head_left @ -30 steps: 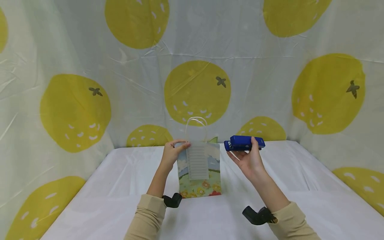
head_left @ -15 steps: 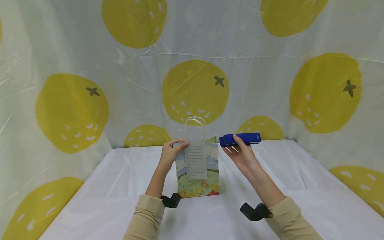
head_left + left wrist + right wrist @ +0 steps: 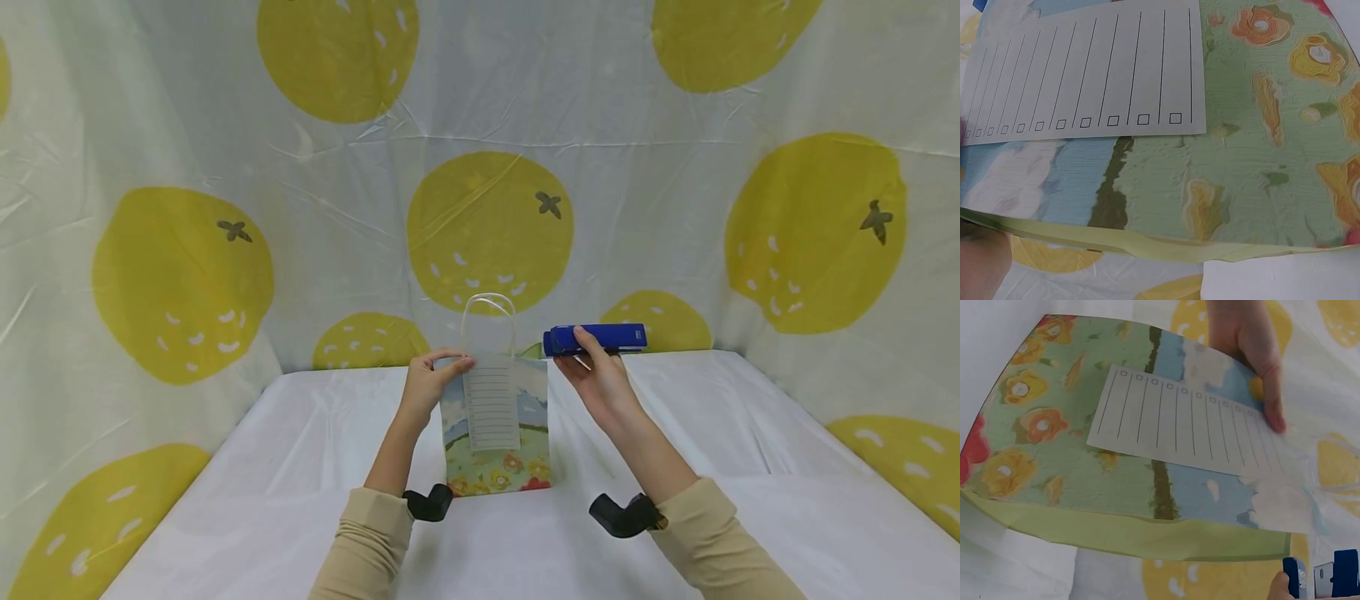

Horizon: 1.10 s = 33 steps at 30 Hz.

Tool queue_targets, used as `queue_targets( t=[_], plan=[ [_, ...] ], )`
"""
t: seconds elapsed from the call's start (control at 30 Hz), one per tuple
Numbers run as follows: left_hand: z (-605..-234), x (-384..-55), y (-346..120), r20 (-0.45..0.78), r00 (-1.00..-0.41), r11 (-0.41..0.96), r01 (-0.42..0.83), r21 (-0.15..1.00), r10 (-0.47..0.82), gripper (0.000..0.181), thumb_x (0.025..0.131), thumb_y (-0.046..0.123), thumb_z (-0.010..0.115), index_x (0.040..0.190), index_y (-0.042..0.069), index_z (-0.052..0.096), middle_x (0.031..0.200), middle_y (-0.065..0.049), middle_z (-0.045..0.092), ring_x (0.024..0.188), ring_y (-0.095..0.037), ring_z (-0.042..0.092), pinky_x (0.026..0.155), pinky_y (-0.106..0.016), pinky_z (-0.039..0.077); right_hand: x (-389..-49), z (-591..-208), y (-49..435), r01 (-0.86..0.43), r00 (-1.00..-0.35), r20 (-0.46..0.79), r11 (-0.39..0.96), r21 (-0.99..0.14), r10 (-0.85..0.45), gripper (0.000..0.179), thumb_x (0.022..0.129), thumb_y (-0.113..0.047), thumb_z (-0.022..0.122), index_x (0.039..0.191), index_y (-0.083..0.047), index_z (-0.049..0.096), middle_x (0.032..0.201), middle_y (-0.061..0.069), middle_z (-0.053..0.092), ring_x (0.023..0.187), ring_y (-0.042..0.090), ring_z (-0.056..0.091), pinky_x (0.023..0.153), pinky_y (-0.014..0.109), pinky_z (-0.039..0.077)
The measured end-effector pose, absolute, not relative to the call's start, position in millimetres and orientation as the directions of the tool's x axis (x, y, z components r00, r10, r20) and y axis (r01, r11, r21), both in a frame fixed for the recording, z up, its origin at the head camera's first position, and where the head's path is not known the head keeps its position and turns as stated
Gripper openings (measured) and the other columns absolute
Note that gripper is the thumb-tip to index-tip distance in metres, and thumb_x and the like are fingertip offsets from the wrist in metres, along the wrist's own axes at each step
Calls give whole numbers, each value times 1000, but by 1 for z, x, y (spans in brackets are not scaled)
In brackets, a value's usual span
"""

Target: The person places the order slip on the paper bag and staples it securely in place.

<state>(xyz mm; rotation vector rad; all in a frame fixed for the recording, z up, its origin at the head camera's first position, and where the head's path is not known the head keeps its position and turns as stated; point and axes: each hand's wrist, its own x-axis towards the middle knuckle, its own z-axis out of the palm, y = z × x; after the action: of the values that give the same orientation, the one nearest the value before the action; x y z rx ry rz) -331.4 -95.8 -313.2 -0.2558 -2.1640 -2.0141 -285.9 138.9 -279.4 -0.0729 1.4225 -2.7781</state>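
A paper gift bag (image 3: 532, 462) printed with flowers and sky stands upright on the table, its twisted white handles (image 3: 489, 297) rising above. Against its front lies a narrow white checklist sheet (image 3: 491, 408), ruled with lines and small boxes. My left hand (image 3: 423, 387) pinches the sheet and the bag's top edge near the upper left. To the right, my right hand (image 3: 607, 396) grips a blue stapler (image 3: 621, 337) beside the bag's upper right corner. In the right wrist view the stapler's jaws stand apart at the lower right; the stapler (image 3: 1294, 578) is partly cut off there.
A white cloth covers the table (image 3: 322, 483). Behind it hangs a pale curtain (image 3: 637, 217) with large yellow fruit prints. Black wrist cameras sit on both forearms, the left camera (image 3: 429, 503) close to the bag's lower left corner.
My right hand has carried the stapler left and slightly up, closer to the bag, turning it so more of its long blue top shows. The left hand's pinch looks unchanged.
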Motion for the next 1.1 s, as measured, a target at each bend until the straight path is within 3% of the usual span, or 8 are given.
queue_targets(
  t=[0.3,0.67,0.87,0.97,1.1],
  plan=[
    [-313,-332,-96,247,-969,60,247,967,7,24,73,23,76,90,5,71,79,4,66,71,-10,61,64,-27,50,-294,-271,132,-34,-999,44,-557,-830,-4,56,92,-25,51,135,-11,19,118,3,43,88,7,59,97,24,42],
    [-312,-331,-96,244,-970,60,244,968,12,26,73,24,76,90,5,71,82,2,66,71,-11,61,64,-27,50,-303,-264,126,-53,-999,45,-567,-822,28,26,91,-22,52,112,-16,38,106,-2,52,92,9,56,102,26,38],
    [-312,-331,-96,244,-970,68,244,967,12,26,73,25,76,90,6,71,83,1,66,74,-11,60,65,-27,49,-307,-261,123,-58,-998,43,-568,-821,39,25,89,-21,56,110,-14,43,87,-9,64,84,5,60,95,22,43],
    [-313,-331,-96,247,-969,72,247,966,15,26,73,25,76,90,6,71,86,1,66,77,-11,60,66,-27,49,-310,-261,121,-65,-998,48,-551,-832,45,27,89,-20,56,111,-14,41,83,-10,65,81,4,60,100,25,40],
    [-312,-332,-96,251,-968,74,252,965,18,25,74,24,75,90,6,71,90,0,65,80,-12,59,68,-27,49,-313,-260,118,-64,-998,54,-518,-853,35,42,90,-20,56,123,-11,31,87,-10,63,81,2,60,105,30,34]
  ],
)
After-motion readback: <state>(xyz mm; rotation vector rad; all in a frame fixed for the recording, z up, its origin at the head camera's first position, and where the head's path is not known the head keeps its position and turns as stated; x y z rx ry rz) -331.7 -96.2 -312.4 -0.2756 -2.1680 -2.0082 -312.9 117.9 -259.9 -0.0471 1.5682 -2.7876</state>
